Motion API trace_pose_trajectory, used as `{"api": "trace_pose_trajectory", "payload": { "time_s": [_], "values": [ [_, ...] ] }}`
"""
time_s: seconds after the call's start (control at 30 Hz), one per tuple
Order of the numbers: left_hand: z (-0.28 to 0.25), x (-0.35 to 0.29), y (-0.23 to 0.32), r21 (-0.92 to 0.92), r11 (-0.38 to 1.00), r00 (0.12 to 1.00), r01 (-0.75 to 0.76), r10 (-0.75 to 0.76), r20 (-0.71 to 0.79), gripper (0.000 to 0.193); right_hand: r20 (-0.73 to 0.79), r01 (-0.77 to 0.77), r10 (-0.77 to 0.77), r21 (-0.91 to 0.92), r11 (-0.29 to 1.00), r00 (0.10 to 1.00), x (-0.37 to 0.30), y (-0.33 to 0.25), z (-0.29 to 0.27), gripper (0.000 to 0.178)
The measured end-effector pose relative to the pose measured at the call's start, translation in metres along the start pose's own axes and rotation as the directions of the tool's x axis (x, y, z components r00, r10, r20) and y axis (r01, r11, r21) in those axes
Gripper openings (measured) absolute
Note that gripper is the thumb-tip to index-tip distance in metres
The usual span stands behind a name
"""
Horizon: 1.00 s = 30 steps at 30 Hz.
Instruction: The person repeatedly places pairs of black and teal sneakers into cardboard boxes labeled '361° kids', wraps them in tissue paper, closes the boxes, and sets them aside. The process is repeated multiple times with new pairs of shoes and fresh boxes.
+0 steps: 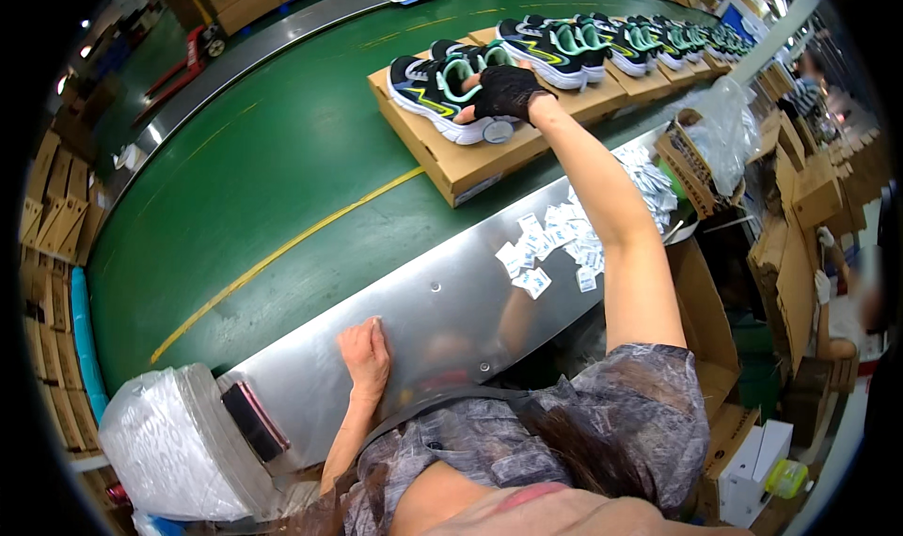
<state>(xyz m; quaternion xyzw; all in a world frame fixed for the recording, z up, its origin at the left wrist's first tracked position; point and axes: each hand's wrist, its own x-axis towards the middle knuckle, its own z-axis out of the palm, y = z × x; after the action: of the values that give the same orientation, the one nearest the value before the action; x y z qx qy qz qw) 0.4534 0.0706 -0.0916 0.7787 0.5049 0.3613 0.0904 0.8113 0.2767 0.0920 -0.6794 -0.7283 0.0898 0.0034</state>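
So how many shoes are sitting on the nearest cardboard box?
2: the dark sneakers sit side by side on the nearest cardboard box, under the right hand. More pairs follow behind.

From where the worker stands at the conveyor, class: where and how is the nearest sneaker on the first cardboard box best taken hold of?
Grip the nearest sneaker at its open collar and heel, coming from above on the worker's side. It lies sole-down on the cardboard box, opening up, heel toward the steel ledge. The gloved right hand is already there; the bare left hand rests on the ledge.
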Motion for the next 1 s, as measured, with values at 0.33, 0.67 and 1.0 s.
{"api": "trace_pose_trajectory", "payload": {
  "time_s": [0.33, 0.67, 1.0],
  "values": [
    [-0.063, 0.028, -0.026, -0.621, 0.699, 0.867, 0.353, -0.495, -0.064, 0.028, -0.382, 0.536, -0.458, 0.126, 0.835, 0.803, -0.094, -0.069, 0.023, 0.057],
    [-0.041, 0.08, -0.023, -0.581, 0.737, 0.938, 0.345, -0.247, 0.242, 0.027, -0.009, 0.791, -0.873, 0.427, 0.437, 0.487, -0.146, -0.146, 0.129, 0.037],
    [-0.012, 0.085, -0.045, -0.568, 0.687, 0.885, 0.453, -0.269, 0.38, 0.014, -0.668, 0.094, -0.175, -0.156, 0.983, 0.724, -0.038, -0.031, 0.169, 0.059]
  ]
}}
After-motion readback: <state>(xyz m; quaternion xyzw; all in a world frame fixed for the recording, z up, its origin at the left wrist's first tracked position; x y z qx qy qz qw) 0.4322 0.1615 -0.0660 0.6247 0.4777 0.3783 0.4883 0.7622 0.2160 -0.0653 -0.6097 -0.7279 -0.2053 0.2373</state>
